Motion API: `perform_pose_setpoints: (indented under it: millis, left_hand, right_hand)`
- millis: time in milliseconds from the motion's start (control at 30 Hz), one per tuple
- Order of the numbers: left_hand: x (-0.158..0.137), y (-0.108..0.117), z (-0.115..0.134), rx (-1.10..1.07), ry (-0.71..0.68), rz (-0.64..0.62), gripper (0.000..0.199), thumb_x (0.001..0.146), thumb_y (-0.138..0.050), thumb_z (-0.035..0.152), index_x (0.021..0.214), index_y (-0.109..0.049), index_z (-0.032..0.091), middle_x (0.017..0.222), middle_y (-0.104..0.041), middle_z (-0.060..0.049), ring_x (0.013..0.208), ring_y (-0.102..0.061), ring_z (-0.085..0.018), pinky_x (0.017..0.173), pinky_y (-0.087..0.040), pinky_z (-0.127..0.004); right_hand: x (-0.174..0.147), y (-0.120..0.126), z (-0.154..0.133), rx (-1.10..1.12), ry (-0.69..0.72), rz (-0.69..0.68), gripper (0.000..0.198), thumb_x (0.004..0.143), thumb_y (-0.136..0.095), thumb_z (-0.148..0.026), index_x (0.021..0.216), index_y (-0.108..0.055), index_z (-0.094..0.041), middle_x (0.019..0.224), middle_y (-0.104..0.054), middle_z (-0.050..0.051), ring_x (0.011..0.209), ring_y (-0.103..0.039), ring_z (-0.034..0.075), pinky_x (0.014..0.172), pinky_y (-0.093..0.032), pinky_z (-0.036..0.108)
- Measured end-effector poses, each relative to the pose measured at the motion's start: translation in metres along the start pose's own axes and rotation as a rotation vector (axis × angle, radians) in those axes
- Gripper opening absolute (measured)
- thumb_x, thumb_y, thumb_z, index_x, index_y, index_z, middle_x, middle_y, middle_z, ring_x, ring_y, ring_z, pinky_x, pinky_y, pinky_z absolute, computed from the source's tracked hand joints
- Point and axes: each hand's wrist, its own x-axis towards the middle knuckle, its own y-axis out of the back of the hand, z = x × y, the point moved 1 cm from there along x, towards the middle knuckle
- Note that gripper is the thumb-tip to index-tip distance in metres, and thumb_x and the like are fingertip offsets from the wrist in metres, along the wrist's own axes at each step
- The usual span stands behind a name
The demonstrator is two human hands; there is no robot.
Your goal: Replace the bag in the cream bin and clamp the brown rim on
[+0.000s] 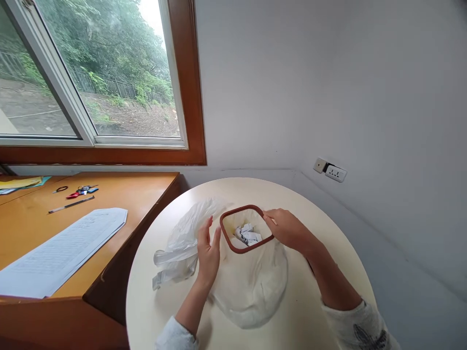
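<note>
Matt plastic-looking rim (240, 251), filmy plastic bag (182, 238), crumpled paper (248, 235), smooth, faintly glossy tabletop (306, 311)

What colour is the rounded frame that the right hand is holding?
Reddish brown: the rounded frame shows in the head view, the only one here.

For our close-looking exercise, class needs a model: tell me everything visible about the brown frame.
The brown frame is a slim, four-sided ring with rounded corners, plastic-looking, tilted over the round table. The right hand grips its right side; the open left hand is close by its left, contact unclear. Pale, thin bag material spreads below it; crumpled paper shows through its opening.
</note>
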Motion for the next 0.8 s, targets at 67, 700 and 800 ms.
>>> perform_pose_setpoints:
  millis: [67, 700, 800]
  left_hand:
    - [0.001, 0.000, -0.004, -0.011, 0.004, 0.039, 0.033, 0.084, -0.050, 0.038, 0.113, -0.052, 0.023, 0.116, -0.054, -0.007, 0.108, -0.050, -0.020, 0.093, -0.039, -0.035]
    - [-0.010, -0.006, -0.020, 0.211, -0.128, -0.082, 0.020, 0.084, -0.041, 0.024, 0.101, -0.052, 0.021, 0.105, -0.051, -0.008, 0.107, -0.046, -0.023, 0.094, -0.035, -0.041]
    - [-0.013, -0.011, -0.024, 0.235, -0.109, -0.132, 0.020, 0.082, -0.042, 0.023, 0.099, -0.052, 0.021, 0.104, -0.050, -0.008, 0.105, -0.047, -0.024, 0.093, -0.036, -0.043]
  right_hand:
    - [-0.013, 0.005, 0.006, 0.102, 0.151, 0.041, 0.036, 0.090, -0.034, -0.038, 0.115, -0.057, -0.026, 0.131, -0.048, 0.007, 0.123, -0.040, 0.023, 0.097, -0.030, 0.040]
    - [0.050, -0.020, 0.064, -0.278, -0.163, 0.090, 0.024, 0.089, -0.041, -0.032, 0.090, -0.058, -0.016, 0.095, -0.062, 0.011, 0.090, -0.057, 0.021, 0.069, -0.039, 0.027]
    - [0.071, -0.019, 0.087, -0.308, -0.286, 0.086, 0.026, 0.089, -0.039, -0.028, 0.096, -0.058, -0.012, 0.101, -0.061, 0.015, 0.097, -0.056, 0.024, 0.072, -0.039, 0.030]
